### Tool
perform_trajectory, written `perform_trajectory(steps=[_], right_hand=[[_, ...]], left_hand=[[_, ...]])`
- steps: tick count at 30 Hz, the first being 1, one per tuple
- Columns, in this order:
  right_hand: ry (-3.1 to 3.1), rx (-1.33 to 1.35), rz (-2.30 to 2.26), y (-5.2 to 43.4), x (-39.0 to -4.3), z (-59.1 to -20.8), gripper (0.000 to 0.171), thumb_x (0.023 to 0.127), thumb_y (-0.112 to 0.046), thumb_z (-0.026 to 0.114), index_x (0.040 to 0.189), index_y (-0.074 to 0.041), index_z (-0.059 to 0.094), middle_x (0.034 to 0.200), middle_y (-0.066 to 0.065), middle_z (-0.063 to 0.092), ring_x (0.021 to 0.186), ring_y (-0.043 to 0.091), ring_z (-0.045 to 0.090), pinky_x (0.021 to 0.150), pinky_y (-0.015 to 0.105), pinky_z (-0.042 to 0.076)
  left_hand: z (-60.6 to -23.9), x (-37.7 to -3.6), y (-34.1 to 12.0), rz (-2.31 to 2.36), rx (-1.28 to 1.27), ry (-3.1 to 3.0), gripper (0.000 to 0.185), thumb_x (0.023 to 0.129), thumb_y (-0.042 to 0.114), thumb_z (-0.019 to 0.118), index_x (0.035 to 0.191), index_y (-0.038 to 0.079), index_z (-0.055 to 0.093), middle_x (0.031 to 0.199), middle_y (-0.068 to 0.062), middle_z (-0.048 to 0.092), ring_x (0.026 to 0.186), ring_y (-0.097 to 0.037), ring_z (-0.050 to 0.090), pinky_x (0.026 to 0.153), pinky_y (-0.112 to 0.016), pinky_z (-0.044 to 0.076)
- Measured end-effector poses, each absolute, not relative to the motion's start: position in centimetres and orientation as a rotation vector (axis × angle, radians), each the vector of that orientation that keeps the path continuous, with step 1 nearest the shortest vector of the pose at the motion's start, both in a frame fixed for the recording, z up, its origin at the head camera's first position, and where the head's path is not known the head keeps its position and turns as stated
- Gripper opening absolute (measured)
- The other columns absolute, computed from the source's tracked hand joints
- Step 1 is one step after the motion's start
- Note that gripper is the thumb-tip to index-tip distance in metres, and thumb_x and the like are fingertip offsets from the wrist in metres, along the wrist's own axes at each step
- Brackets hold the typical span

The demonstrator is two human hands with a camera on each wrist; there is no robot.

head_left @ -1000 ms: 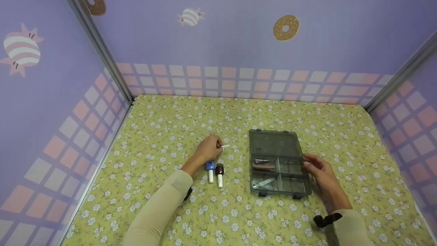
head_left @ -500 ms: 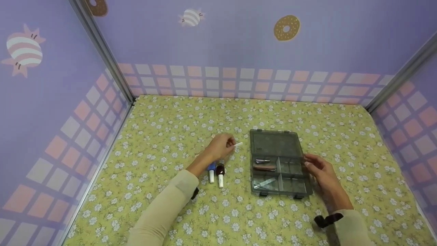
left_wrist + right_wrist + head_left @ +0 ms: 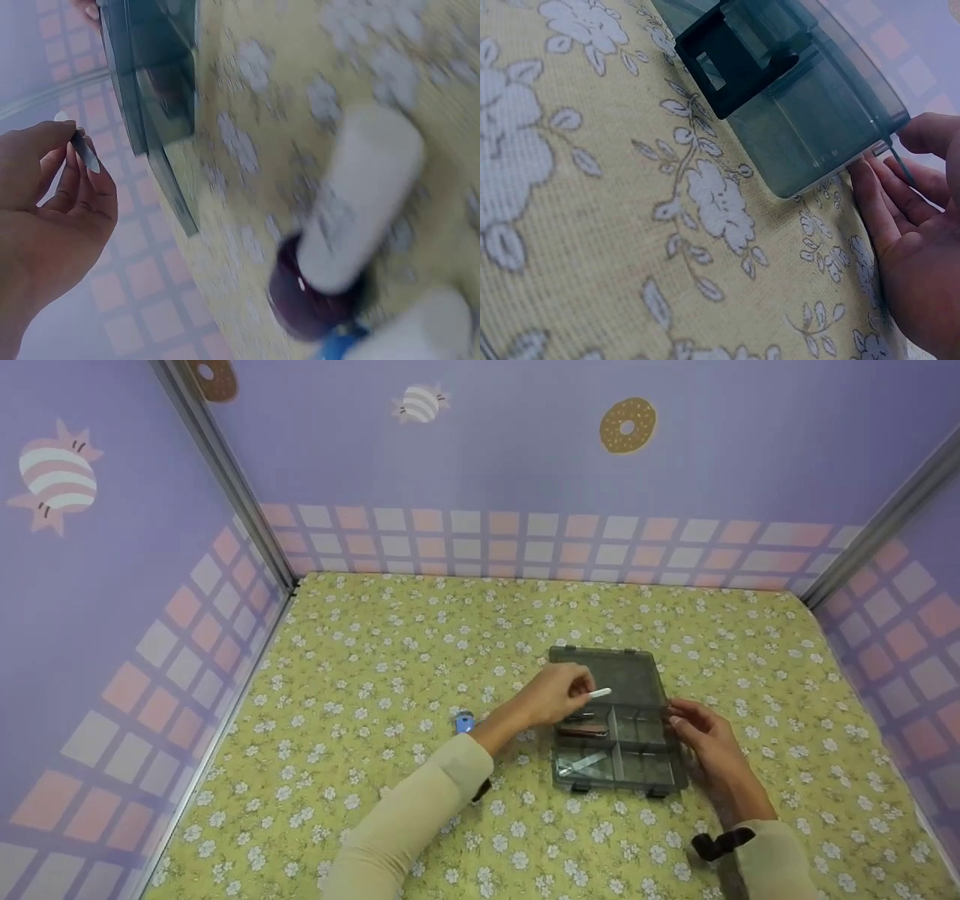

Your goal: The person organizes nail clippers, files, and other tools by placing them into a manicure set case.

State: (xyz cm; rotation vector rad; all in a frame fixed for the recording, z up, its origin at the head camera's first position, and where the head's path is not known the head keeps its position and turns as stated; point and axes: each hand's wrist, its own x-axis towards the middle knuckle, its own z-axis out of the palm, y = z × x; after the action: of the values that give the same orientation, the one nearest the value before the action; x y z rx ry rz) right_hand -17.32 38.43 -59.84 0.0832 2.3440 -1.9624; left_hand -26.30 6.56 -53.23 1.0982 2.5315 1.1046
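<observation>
My left hand (image 3: 557, 693) pinches a white stick (image 3: 601, 693), long axis pointing rightward, above the open box (image 3: 638, 727); my right hand (image 3: 705, 737) grips the box's right edge.

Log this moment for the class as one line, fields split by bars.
left hand: pinches slim item near open case | right hand: holds case's right edge | blue bottle, dark bottle: on floral cloth

The surface (image 3: 405, 637) was matt, coarsely woven cloth; toward its right edge, the box (image 3: 643, 727) looked smooth, see-through plastic; the dark-red bottle (image 3: 297, 298) was glossy
</observation>
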Motion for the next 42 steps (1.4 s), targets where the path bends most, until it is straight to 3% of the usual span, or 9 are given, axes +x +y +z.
perform_trajectory(steps=[13,20,30,42], right_hand=[[2.316,0.115,-2.003,38.6,-17.5,-59.8,0.057,0.11,-0.028,0.061,0.156,0.002,0.045,0.147,0.02,0.054,0.121,0.018,0.064,0.098,0.025,0.054],[2.377,0.073,-1.939,38.5,-17.4,-60.0,0.056,0.112,-0.026,0.057,0.157,0.003,0.043,0.151,0.025,0.049,0.119,0.008,0.061,0.099,0.02,0.052],[2.379,0.08,-1.925,38.5,-17.4,-59.9,0.058,0.112,-0.028,0.057,0.159,0.003,0.04,0.153,0.027,0.047,0.121,0.01,0.061,0.098,0.02,0.052],[2.332,0.071,-2.026,38.1,-17.4,-60.5,0.056,0.111,-0.027,0.06,0.155,0.005,0.046,0.145,0.026,0.052,0.115,0.019,0.066,0.095,0.025,0.055]], left_hand=[[-54.4,-24.6,13.6,1.141,1.163,2.477,0.007,0.107,0.016,0.066,0.11,0.011,0.071,0.101,0.004,0.066,0.085,0.0,0.059,0.074,-0.01,0.048],[-55.4,-23.7,15.3,1.077,1.212,2.454,0.008,0.107,0.016,0.066,0.112,0.012,0.072,0.101,0.003,0.067,0.083,0.0,0.058,0.073,-0.011,0.047],[-55.7,-23.2,15.4,1.059,1.22,2.49,0.009,0.105,0.02,0.069,0.112,0.015,0.071,0.103,0.006,0.065,0.088,0.001,0.059,0.076,-0.009,0.046],[-53.5,-23.6,10.5,1.072,1.268,2.468,0.022,0.104,0.023,0.073,0.12,0.008,0.07,0.116,-0.006,0.067,0.107,-0.02,0.068,0.086,-0.012,0.048]])
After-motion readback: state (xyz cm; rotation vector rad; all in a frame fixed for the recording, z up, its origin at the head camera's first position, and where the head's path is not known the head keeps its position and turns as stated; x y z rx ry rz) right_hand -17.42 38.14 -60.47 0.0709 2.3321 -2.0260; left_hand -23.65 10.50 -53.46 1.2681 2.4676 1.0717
